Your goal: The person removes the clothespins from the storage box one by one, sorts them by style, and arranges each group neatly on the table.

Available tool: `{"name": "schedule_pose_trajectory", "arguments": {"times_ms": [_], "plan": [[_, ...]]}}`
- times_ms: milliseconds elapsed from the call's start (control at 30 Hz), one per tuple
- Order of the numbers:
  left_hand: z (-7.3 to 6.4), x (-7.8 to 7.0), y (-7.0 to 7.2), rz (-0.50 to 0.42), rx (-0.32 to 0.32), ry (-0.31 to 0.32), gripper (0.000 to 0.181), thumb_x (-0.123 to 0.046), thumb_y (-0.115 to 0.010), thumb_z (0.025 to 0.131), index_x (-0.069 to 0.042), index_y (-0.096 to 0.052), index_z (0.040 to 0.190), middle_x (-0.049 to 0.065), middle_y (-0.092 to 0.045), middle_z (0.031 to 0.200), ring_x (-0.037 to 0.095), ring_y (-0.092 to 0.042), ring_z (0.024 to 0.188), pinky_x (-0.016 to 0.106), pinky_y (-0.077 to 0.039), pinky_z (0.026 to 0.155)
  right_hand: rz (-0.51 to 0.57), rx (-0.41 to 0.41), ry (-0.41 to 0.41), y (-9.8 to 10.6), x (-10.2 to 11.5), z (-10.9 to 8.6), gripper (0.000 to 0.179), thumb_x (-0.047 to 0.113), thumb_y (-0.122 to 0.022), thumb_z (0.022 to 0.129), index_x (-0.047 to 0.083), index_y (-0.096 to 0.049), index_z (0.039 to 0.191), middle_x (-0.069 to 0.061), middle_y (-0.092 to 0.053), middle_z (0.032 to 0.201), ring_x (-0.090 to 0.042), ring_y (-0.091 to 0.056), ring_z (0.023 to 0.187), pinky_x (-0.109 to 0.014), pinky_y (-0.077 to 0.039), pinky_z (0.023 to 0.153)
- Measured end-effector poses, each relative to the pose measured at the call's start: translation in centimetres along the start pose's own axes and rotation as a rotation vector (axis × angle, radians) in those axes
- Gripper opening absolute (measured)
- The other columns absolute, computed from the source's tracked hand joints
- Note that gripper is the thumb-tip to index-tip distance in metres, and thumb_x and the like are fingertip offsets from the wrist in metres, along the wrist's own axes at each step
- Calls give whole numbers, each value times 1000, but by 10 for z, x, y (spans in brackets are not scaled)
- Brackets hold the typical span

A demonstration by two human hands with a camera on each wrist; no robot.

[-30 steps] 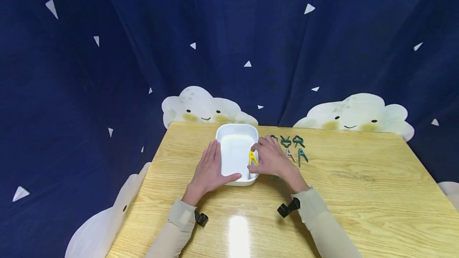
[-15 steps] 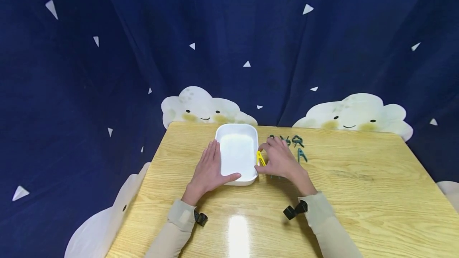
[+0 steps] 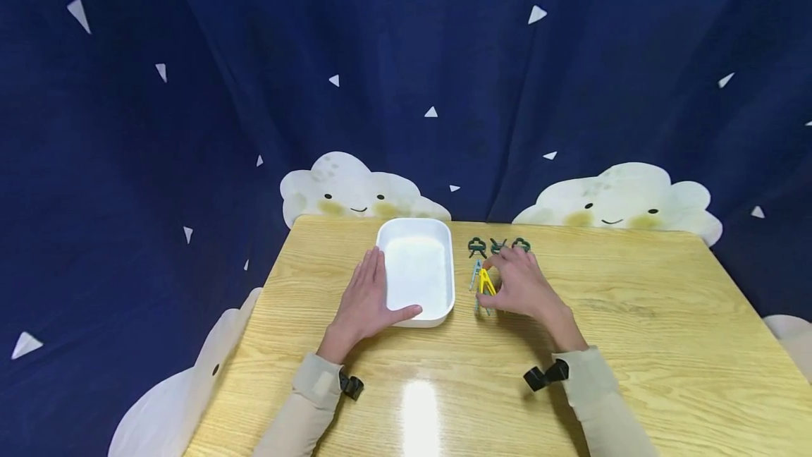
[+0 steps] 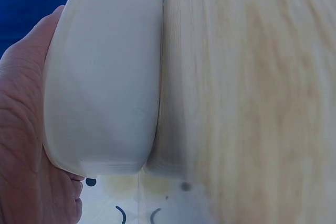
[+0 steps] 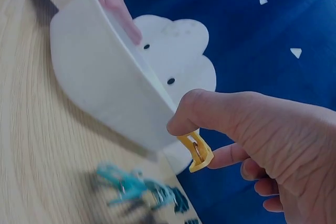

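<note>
The white plastic tray (image 3: 415,273) sits on the wooden table, and nothing shows inside it. My left hand (image 3: 364,302) rests against its left side and near corner, fingers straight, thumb along the near rim; the left wrist view shows the palm beside the tray wall (image 4: 105,77). Thumb and index finger of my right hand (image 3: 525,289) pinch a yellow clothespin (image 5: 198,155) to the right of the tray. Close by this hand lie light blue clothespins (image 3: 476,275), seen as teal clothespins (image 5: 126,183) in the right wrist view. My right hand hides part of the table behind it.
Dark green clips (image 3: 477,247) lie in a row at the back, right of the tray. The wooden table (image 3: 634,330) extends to the right. A dark blue curtain (image 3: 380,90) with clouds and triangles hangs behind the table.
My right hand has carried the yellow clothespin rightward, from over the tray to above the clothespins on the table. Light blue clothespins have come into sight. The left hand stays at the tray.
</note>
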State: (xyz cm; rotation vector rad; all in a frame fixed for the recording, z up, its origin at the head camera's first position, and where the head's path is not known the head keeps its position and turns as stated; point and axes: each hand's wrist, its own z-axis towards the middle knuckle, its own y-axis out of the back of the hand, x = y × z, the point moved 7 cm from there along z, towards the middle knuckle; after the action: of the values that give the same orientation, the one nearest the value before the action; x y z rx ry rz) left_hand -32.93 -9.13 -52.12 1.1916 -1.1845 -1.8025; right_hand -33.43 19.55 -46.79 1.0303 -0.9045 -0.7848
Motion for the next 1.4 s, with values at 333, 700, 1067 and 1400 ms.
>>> {"name": "schedule_pose_trajectory", "arguments": {"times_ms": [333, 700, 1067, 1400], "plan": [[-1, 4, 1, -5, -16, -1, 143, -100, -47, 74, 4, -8, 165, 20, -5, 174, 33, -6, 162, 44, -10, 130, -8, 24, -50, 0, -35, -20, 56, 45, -87, 70, 9, -76, 111, -13, -68, 110, -33, -51, 98, -45, -35, 79], [-2, 5, 0, -5, -18, -1, 144, -100, -47, 74, 4, -8, 165, 22, -8, 174, 34, -7, 162, 44, -10, 130, -36, 64, -94, -1, -73, -44, 56, 43, -88, 70, 7, -77, 111, -9, -61, 93, -34, -48, 90, -44, -33, 75], [-5, 8, -1, -7, -7, 7, 144, -100, -47, 74, 3, -7, 165, 22, -8, 174, 33, -7, 162, 45, -11, 130, -39, 106, -114, -8, -89, -51, 59, 46, -91, 70, 6, -76, 112, -8, -59, 93, -32, -46, 88, -46, -34, 76], [-6, 17, 0, -10, -7, -3, 143, -98, -49, 75, 3, -6, 165, 22, -7, 174, 33, -7, 162, 46, -13, 130, 0, 19, -121, 1, -84, -60, 62, 47, -91, 72, 6, -76, 116, -9, -55, 92, -29, -40, 84, -41, -28, 74]]}}
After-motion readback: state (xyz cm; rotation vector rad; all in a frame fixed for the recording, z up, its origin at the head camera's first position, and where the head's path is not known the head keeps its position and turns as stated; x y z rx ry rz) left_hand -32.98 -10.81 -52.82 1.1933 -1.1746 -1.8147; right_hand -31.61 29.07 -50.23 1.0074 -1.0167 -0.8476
